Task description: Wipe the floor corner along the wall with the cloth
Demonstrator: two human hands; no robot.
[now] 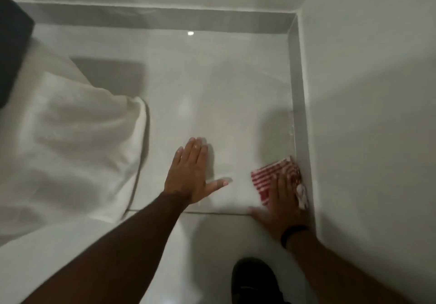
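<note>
A red-and-white striped cloth [266, 176] lies on the glossy white floor tile [212, 91], pushed against the grey skirting [297, 91] at the foot of the right wall. My right hand [280, 205] presses flat on the cloth, blurred by motion, and covers its near part. A black band sits on that wrist. My left hand [191, 174] rests flat on the tile to the left of the cloth, fingers spread, holding nothing. The floor corner [292, 24] where both walls meet lies farther ahead.
White bedding [70, 143] hangs down to the floor on the left, with a dark object [11, 51] above it. A black shoe [254, 280] stands on the tile at the bottom. The white right wall [365, 114] runs close beside my right arm.
</note>
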